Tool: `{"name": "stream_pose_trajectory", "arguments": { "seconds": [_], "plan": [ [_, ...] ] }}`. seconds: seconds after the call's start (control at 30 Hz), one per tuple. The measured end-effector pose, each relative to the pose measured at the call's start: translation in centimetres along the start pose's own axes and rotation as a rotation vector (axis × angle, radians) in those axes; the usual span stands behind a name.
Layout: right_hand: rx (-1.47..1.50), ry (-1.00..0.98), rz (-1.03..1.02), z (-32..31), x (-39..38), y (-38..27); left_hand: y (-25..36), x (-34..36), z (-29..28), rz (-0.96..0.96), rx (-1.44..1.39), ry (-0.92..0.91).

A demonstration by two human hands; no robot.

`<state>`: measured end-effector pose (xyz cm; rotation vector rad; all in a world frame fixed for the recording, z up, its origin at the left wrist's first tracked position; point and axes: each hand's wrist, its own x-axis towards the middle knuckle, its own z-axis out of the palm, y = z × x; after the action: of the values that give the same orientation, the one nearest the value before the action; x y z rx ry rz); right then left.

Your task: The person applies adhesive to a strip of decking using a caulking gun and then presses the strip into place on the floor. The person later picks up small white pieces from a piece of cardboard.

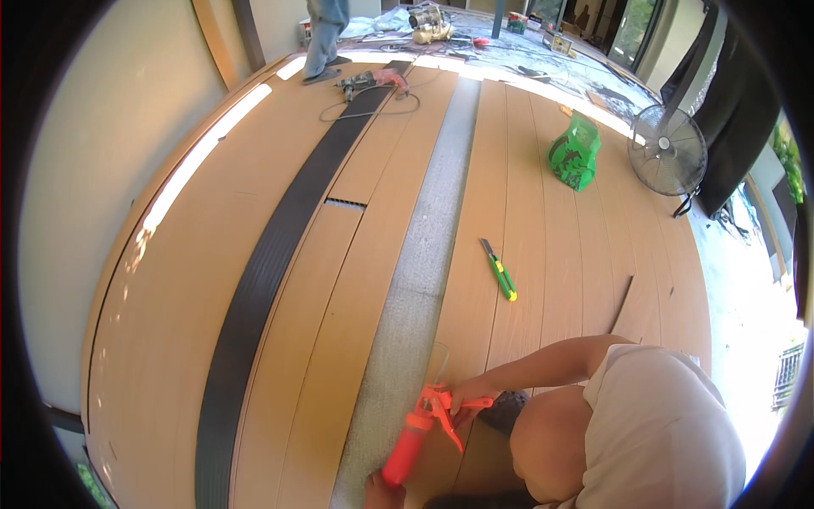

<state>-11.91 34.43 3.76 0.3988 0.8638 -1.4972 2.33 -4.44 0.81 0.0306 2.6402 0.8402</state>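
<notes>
Grey strip: a bare, pale strip [415,263] is left between tan boards [543,263]; all places below are given from it.
Dark ribbed strip: a near-black length [271,254] is seen to the left of the grey strip, with tan boards between them.
Slot: a short dark opening [346,203] is left in those boards, left of the grey strip.
Drill: a red and dark power tool [373,82] is laid left of the grey strip's far end, its cord looped over the boards.
Bystander: blue-trousered legs [326,38] are seen left of the far end, beyond the drill.
Cutter: a green and yellow knife [500,270] is laid right of the grey strip, its dark blade pointed away.
Bag and fan: a green bag [577,153] is set farther right, and a round fan [666,153] beyond it.
In the way: the near boards right of the grey strip are partly covered by an arm [551,360] and pale cloth [670,424].
Caulking gun: a bright orange-red tool [405,454], smooth-barrelled, is held slanted over the grey strip's right edge, at the near end.
Right hand: its handle is gripped by the right hand [465,400].
Left hand: the barrel's lower end is touched by the left hand [384,493], partly cut off; how far it is closed cannot be told.
</notes>
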Motion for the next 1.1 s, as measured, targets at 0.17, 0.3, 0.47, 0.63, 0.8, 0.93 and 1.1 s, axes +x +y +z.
{"name": "stream_pose_trajectory", "arguments": {
  "seconds": [0.17,0.3,0.47,0.63,0.8,0.93,1.1],
  "plan": [
    [-0.004,-0.007,0.007,0.5,-0.9,-0.7,-0.3,0.3,0.2,0.083,-0.023,0.071],
    [-0.035,0.006,0.023,-0.4,-0.1,-0.3,1.5,1.1,-0.6,0.024,0.122,0.087],
    [0.037,-0.099,0.040,-2.0,0.7,0.6,0.6,1.6,0.3,0.023,0.086,0.104],
    [0.015,-0.039,0.007,-0.9,0.7,0.4,2.6,0.5,-2.0,-0.057,-0.028,0.005],
    [0.006,-0.018,0.004,-1.0,0.7,0.7,1.8,0.7,-1.2,0.004,-0.058,0.026],
    [0.004,-0.020,0.000,-0.4,0.2,0.4,-0.7,0.6,0.4,0.051,-0.018,0.053],
    [0.031,0.002,0.006,-0.5,0.3,0.4,-0.7,1.0,0.0,0.142,0.003,0.072]
  ]
}}
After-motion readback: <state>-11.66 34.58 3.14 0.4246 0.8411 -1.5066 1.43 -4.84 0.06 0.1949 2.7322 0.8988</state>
